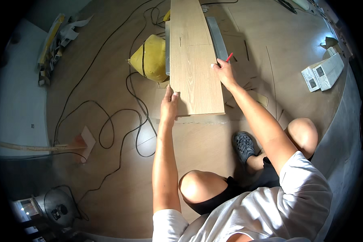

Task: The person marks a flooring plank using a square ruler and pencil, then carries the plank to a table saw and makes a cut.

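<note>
A light wood-look floor plank (195,76) extends away from me, raised on a grey support (218,40) that shows along both sides. My left hand (169,103) grips its near left edge, thumb on top and fingers along the side. At the right edge, farther up, my right hand (224,73) is closed around a slim red pencil (230,57), its thumb near the plank's surface. A short dark mark (180,41) and a thin line across the plank show on the far half.
Left of the plank sits a stuffed yellow sack (151,58). Black cables (109,117) loop over the tiled floor. Thin offcuts (247,50) lie to the right, with white boxes (324,72) farther off. A broom-like tool (84,143) and a fan (59,209) are at left.
</note>
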The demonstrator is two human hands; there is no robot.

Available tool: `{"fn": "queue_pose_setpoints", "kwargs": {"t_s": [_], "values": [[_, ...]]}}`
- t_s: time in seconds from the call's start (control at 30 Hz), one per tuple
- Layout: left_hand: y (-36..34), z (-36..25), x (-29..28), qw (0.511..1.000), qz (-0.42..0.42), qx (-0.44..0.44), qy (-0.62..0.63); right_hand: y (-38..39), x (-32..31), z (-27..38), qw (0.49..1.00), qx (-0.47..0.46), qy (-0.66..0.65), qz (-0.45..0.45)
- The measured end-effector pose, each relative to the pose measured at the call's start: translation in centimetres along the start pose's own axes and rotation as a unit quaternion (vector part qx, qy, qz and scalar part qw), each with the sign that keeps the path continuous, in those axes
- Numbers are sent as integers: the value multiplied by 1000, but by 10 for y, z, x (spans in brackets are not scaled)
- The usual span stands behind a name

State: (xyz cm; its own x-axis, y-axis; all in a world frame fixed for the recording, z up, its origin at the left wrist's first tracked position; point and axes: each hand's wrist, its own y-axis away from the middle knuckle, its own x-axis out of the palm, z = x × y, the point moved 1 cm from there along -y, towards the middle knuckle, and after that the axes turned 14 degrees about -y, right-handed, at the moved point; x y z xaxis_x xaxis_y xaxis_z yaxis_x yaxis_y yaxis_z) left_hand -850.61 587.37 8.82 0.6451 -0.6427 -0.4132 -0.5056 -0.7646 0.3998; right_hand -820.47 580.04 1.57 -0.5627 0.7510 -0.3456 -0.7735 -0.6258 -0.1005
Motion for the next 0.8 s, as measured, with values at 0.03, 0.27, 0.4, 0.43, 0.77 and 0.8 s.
{"fn": "queue_pose_setpoints", "kwargs": {"t_s": [0.03,0.27,0.4,0.43,0.77,0.8], "values": [[-3,9,-4,999,-17,28,-2,4,8,7,1000,-10,-5,-6],[-3,32,-10,997,-44,66,12,23,14,21,999,-15,-42,-9],[22,5,-7,1000,0,8,-3,27,3,8,998,-34,-39,-32],[25,5,-8,1000,7,-1,-13,29,4,9,997,-39,-46,-44],[40,18,-7,1000,-12,12,-2,61,2,36,998,-25,-41,-35],[39,19,-4,1000,-13,22,1,62,-1,35,998,-32,-37,-42]]}}
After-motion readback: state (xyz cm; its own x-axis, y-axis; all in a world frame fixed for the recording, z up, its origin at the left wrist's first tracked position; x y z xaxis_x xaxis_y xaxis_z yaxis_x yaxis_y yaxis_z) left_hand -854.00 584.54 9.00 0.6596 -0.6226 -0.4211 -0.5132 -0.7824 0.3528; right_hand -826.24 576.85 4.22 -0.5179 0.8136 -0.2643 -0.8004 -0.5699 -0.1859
